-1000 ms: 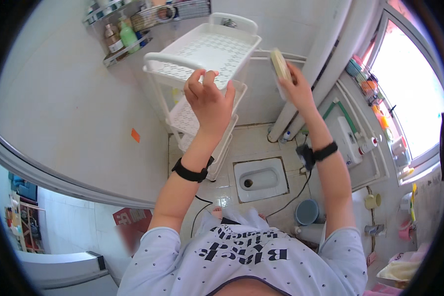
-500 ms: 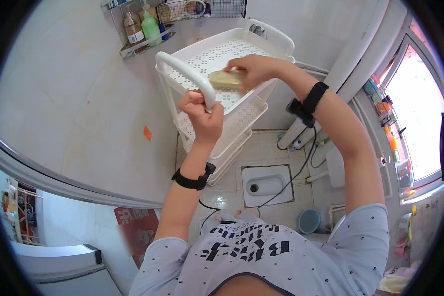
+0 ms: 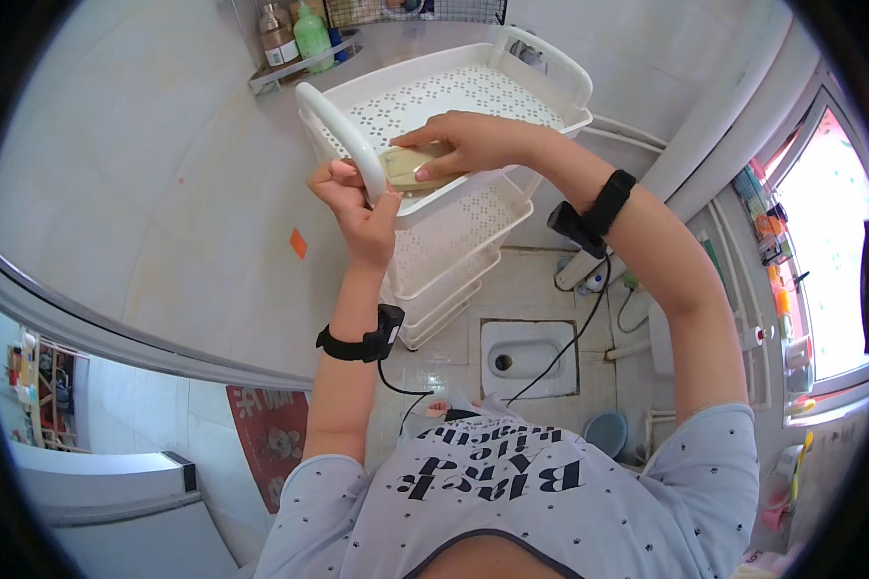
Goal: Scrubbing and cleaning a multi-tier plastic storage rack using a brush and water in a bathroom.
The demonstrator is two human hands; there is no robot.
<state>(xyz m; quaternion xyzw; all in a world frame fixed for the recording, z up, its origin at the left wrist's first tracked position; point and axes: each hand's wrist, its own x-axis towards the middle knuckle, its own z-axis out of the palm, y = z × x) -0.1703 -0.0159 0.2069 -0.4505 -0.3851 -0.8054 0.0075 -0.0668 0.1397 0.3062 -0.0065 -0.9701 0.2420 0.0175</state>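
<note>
A white tiered trolley (image 3: 443, 200) with perforated shelves stands in front of me. At its near left end, my left hand (image 3: 359, 207) is wrapped around the curved white handle (image 3: 342, 133). My right hand (image 3: 468, 147) lies over the top tray with its fingers and thumb closed on a pale yellow, oval, block-like thing (image 3: 402, 166). I cannot make out whether that is a sponge or a brush. It sits low in the tray's near left corner, beside the handle. The palm hides its right end, and its underside is out of sight.
Soap pump bottles (image 3: 313, 39) stand on a corner shelf at upper left, near a black wire basket (image 3: 415, 12). A squat toilet (image 3: 528, 359) and a blue bucket (image 3: 605, 435) are on the floor. Thick white pipes (image 3: 724, 101) rise at right. Cables hang from both wrist straps.
My right hand has moved the pale yellow thing left and slightly down, toward the handle. My left hand keeps its hold; the view has shifted a little.
</note>
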